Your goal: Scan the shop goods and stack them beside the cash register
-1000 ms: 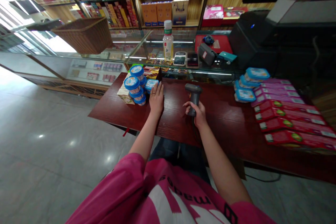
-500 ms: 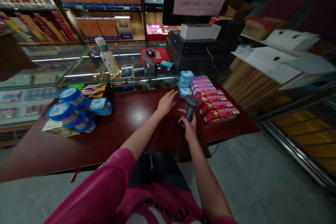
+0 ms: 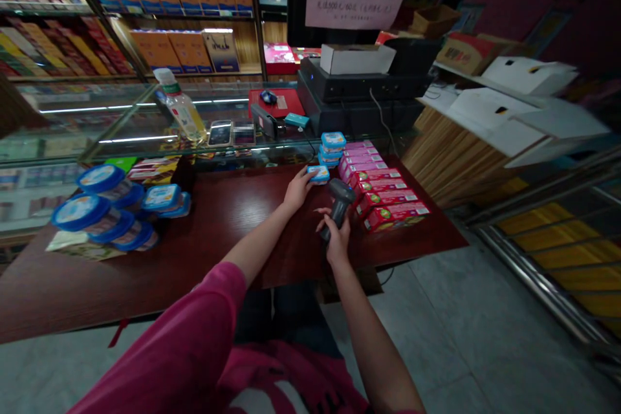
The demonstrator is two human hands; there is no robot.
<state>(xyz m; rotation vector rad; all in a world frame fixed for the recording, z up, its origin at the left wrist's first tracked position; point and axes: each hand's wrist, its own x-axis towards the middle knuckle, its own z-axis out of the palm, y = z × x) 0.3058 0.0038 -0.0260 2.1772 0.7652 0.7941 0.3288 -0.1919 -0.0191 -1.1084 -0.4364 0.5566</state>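
Left hand [image 3: 297, 189] reached tub [image 3: 318, 174], apparently touching; right hand [image 3: 336, 240] grips scanner [image 3: 338, 197].

The small tub [image 3: 319, 173] has a light blue lid with a white patch, and the scanner [image 3: 338, 197] is dark grey. The table [image 3: 233, 220] is dark red-brown with fine wood grain. The long boxes [image 3: 395, 210] are red with round green marks, and the sleeve [image 3: 194, 336] is magenta.

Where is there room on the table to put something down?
The wide bare patch of table between the blue-lidded tubs and the left hand. Crowded: the right end, with red boxes and the barcode scanner in the right hand.
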